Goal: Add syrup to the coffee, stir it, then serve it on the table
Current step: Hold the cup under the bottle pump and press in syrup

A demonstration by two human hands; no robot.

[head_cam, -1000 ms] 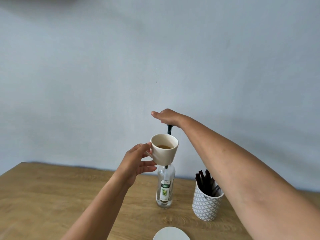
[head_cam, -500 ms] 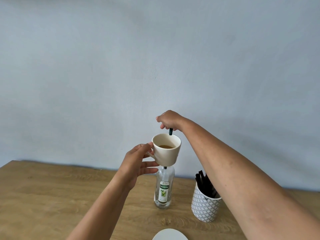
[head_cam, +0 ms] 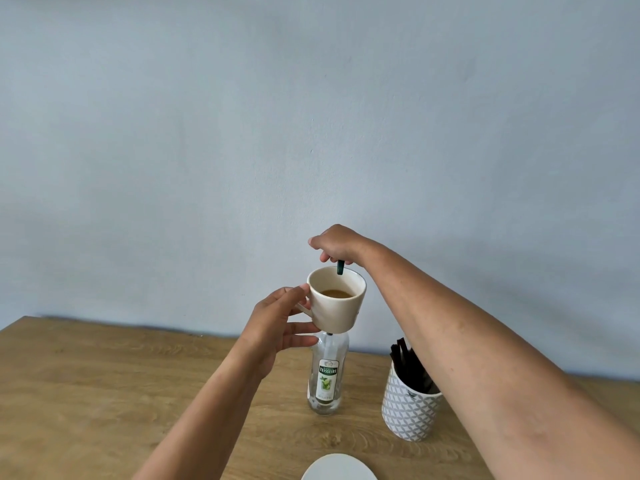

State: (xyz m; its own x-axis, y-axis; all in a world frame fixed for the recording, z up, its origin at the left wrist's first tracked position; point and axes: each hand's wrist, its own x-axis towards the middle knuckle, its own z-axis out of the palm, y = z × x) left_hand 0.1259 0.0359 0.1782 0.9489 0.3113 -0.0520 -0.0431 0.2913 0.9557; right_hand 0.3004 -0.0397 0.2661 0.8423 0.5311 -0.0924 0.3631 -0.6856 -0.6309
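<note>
We've got the cup (head_cam: 337, 299) held up in the air by our left hand (head_cam: 277, 322), fingers pinched on the handle at its 9 o'clock side, w/ coffee (head_cam: 335, 293) low inside. It sits in front of the syrup bottle (head_cam: 327, 375), hiding the neck. Our right hand (head_cam: 335, 244) is curled down over the pump top at the cup's 12 o'clock; only the dark green spout (head_cam: 340, 267) shows below the fingers, its tip just over the far rim. We can't tell if the hand is pressing.

Risks, as we judge them: the spout tip is right at the rim edge, so a squirt could land on the rim or miss behind the cup. Pushing down 1-handed on a tall, narrow bottle could rock it. The cup leans a bit toward us, so a jolt could slop coffee onto the table (head_cam: 104, 393).

Bottle's long axis is vertical, label facing us; spout points down. The patterned stick holder (head_cam: 410, 414) stands at the bottle's 3 o'clock, a white saucer (head_cam: 338, 469) at 6.
</note>
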